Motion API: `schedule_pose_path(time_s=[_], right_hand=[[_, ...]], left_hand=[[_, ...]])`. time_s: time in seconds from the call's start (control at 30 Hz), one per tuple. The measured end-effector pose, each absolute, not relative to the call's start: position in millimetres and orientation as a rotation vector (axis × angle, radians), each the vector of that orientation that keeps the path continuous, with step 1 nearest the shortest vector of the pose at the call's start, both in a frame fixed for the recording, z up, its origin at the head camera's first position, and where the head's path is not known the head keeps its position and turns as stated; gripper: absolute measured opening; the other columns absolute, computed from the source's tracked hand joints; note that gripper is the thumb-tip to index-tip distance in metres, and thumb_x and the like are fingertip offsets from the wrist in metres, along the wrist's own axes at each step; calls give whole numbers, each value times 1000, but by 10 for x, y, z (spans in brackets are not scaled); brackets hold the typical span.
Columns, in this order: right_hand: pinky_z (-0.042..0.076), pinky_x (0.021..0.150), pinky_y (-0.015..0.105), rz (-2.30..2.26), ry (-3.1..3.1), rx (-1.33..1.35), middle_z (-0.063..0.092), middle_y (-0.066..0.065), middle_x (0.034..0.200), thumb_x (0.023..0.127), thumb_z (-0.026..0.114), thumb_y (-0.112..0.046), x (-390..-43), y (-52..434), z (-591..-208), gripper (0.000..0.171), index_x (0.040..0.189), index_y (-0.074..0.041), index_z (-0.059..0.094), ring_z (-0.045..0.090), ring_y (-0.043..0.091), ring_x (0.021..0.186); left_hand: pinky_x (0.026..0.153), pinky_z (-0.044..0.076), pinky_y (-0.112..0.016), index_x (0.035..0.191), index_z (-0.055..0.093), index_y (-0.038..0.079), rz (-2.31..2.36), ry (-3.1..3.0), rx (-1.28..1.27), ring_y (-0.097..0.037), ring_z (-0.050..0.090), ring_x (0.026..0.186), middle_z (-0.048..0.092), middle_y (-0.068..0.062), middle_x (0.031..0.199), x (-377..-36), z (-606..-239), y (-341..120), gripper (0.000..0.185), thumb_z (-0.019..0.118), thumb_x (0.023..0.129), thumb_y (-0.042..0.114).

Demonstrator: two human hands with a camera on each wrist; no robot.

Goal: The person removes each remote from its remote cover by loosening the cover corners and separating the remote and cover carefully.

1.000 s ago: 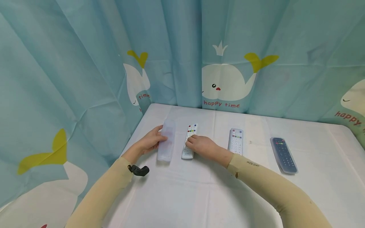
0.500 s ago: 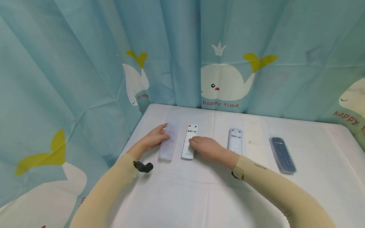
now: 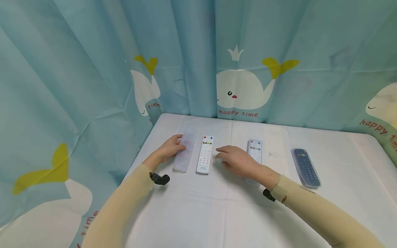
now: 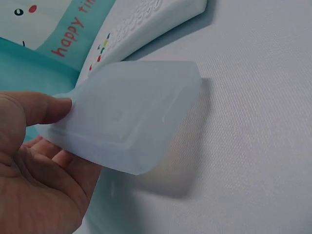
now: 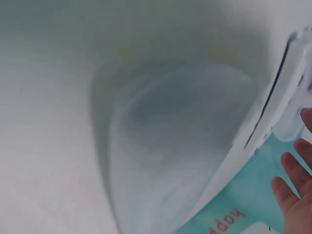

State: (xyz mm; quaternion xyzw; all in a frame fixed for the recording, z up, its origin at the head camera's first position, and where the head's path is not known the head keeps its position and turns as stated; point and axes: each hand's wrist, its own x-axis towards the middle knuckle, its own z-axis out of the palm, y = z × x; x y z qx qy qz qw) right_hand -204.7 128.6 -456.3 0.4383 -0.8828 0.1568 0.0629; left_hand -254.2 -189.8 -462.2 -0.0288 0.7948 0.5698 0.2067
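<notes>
My left hand (image 3: 171, 147) pinches the left edge of a translucent remote control cover (image 3: 184, 155), thumb on top and fingers beneath. In the left wrist view the cover (image 4: 126, 114) casts a shadow on the white cloth. Just right of it lies a bare white remote control (image 3: 204, 156) with coloured buttons near its far end. Between that remote and a second white one in a clear cover (image 3: 255, 146) is my right hand (image 3: 238, 161). It holds nothing, its fingers (image 5: 297, 170) spread and slightly bent in the right wrist view. It partly hides the covered remote.
A dark remote control (image 3: 307, 168) in a clear cover lies farther right on the white-clothed table (image 3: 279, 206). Blue curtains (image 3: 192, 62) with whale prints hang along the back and left side of the table.
My right hand has let go of the bare white remote and moved right, away from it. The left hand and the cover have shifted slightly right.
</notes>
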Motion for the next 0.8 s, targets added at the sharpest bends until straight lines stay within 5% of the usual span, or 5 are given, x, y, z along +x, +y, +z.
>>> schedule_pose_path(time_s=[0.43,0.67,0.8], right_hand=[[50,102,47,568,-2704,1213,64,15,135,91,73,-1,-1940,1680,-4552,28,118,-5,72,60,31,125],[50,101,48,582,-2686,1203,65,15,133,89,75,0,-1912,1773,-4580,28,117,-5,73,61,32,123],[50,101,48,581,-2697,1188,64,15,134,90,75,-1,-1904,1804,-4604,28,118,-5,73,61,32,123]], left_hand=[[110,42,-52,158,28,-2,1228,2519,2,-40,44,139,40,-29,153,-2606,-4683,-1890,71,64,98,12],[99,45,-46,156,32,-6,927,2688,39,-32,48,115,49,-21,126,-2541,-4642,-1887,70,63,100,19],[102,46,-46,158,27,-6,878,2724,50,-32,50,115,49,-22,127,-2518,-4632,-1885,73,63,100,20]])
